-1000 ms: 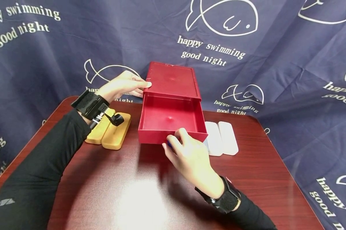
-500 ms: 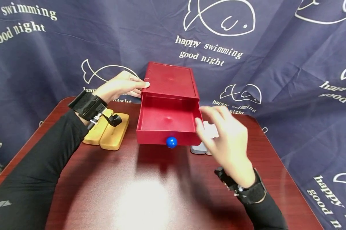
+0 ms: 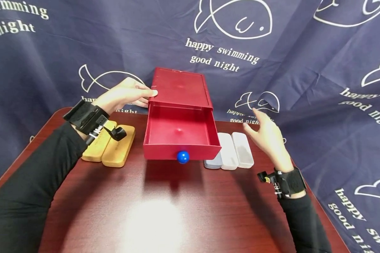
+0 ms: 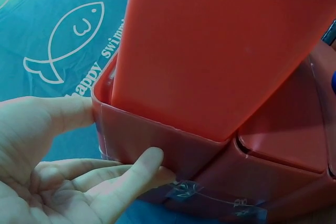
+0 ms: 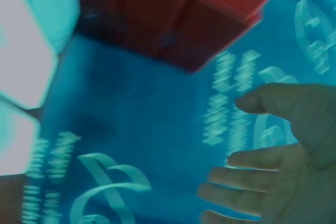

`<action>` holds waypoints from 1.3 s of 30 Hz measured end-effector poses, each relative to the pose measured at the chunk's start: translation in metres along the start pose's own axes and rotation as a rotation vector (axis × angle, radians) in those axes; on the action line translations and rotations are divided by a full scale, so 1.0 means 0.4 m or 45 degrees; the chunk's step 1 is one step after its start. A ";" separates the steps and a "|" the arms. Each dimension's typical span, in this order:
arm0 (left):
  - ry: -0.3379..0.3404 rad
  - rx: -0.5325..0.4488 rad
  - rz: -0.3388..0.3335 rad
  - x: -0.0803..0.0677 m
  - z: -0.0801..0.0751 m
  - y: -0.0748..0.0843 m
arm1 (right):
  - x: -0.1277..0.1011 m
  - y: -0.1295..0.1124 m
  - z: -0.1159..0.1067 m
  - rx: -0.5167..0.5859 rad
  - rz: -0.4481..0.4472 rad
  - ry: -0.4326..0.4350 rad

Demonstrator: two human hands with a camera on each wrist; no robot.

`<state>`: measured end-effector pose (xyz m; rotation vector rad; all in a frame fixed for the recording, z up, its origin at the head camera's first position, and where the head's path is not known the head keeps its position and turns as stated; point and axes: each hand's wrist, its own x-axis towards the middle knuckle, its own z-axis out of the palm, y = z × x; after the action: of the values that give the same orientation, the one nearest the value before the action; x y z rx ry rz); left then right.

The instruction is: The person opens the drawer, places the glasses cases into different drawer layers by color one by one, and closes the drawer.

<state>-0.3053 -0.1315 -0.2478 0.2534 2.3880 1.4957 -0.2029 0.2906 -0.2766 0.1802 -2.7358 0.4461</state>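
A red plastic drawer box (image 3: 180,88) stands toward the table's back edge, its top drawer (image 3: 163,151) pulled out. Nothing lies in the drawer, and a round blue knob (image 3: 183,157) sits on its front. My left hand (image 3: 123,93) holds the box by its far left edge, thumb on top and fingers along the side. In the left wrist view, those fingers (image 4: 142,171) press the box's wall, where clear tape joins two stacked sections. My right hand (image 3: 267,135) is raised off to the right, fingers spread, touching nothing. It hovers near the white cases (image 3: 242,149).
Two yellow oblong cases (image 3: 118,146) lie left of the box. To its right, a grey-blue case (image 3: 213,161) is beside the white ones. A dark blue curtain (image 3: 221,28) with fish prints hangs behind the reddish wooden table (image 3: 209,218).
My right hand has let go of the blue knob and moved right, past the white cases. The left hand keeps its hold, and the drawer stays pulled out. The head view has shifted slightly.
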 end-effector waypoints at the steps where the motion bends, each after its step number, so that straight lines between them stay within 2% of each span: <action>1: -0.001 0.000 -0.001 0.000 0.000 0.001 | 0.005 0.023 0.012 -0.004 0.040 -0.088; 6: 0.004 -0.023 0.003 0.002 -0.001 0.000 | 0.018 0.118 0.084 -0.014 0.167 -0.434; 11: 0.020 -0.045 0.008 0.003 -0.001 -0.001 | 0.012 0.164 0.147 -0.051 0.211 -0.625; 15: 0.020 -0.037 0.000 0.006 0.000 0.001 | 0.003 0.176 0.181 -0.071 0.244 -0.670; 21: 0.002 -0.054 -0.013 0.008 0.000 0.000 | -0.002 0.180 0.201 -0.153 0.277 -0.735; 39: 0.008 -0.092 -0.007 0.004 0.002 0.003 | -0.004 0.168 0.221 -0.252 0.362 -0.710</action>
<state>-0.3067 -0.1297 -0.2472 0.2260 2.3320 1.5783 -0.2430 0.3250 -0.3745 -0.1657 -3.3511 0.2139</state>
